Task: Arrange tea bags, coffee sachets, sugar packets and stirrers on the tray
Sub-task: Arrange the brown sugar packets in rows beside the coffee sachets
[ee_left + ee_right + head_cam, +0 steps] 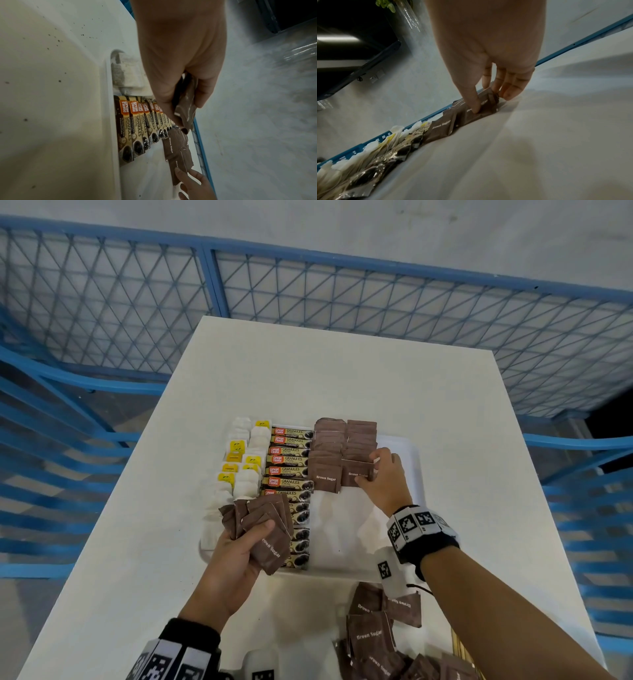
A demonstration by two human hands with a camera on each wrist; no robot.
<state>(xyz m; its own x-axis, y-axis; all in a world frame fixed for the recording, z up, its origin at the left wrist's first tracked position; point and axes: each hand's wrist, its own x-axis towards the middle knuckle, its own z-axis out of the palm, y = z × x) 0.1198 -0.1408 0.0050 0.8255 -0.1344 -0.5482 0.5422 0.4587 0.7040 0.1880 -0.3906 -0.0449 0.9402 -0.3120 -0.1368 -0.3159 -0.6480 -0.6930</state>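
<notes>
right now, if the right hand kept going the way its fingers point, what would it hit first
Probably nothing new: the right hand already pinches the nearest brown sugar packet of the right-hand column on the tray. Pushing on, it would press into the overlapped packets behind it, though depth is unclear.

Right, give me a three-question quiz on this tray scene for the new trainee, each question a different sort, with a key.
1. True or false: the left hand holds a fan of brown sugar packets.
2. On the tray, what lies directly between the tea bags and the brown sugar rows?
A. stirrers
B. coffee sachets
C. nothing
3. Fill in: the right hand pinches one packet at the near end of the ____ sugar row (left or right, as the head camera shows it).

Key
1. True.
2. B, the coffee sachets.
3. Right; that packet is the front one of that row.
</notes>
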